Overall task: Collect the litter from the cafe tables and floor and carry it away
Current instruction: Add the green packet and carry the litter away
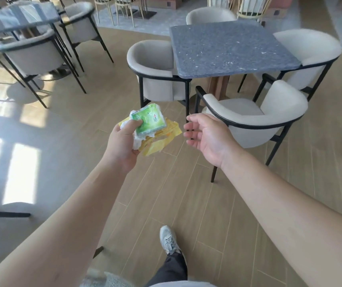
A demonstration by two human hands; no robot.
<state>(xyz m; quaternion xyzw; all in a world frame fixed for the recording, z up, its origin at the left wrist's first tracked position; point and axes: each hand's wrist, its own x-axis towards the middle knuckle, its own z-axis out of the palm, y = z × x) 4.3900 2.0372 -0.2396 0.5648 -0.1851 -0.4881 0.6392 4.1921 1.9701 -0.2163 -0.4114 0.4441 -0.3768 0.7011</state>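
Note:
My left hand [122,141] grips a bundle of litter at waist height over the wooden floor: a green and white plastic packet [150,120] on top, crumpled white tissue [140,139] under the thumb, and a yellow wrapper [161,139] beneath. My right hand [206,135] hovers just right of the bundle, palm turned toward it, fingers relaxed and holding nothing. A small gap separates it from the yellow wrapper.
A grey speckled square table [230,46] stands ahead with cream armchairs around it, the nearest chair [255,117] just right of my right hand. Another table [18,17] with chairs is at the far left. My foot in a grey shoe [169,240] is on the plank floor.

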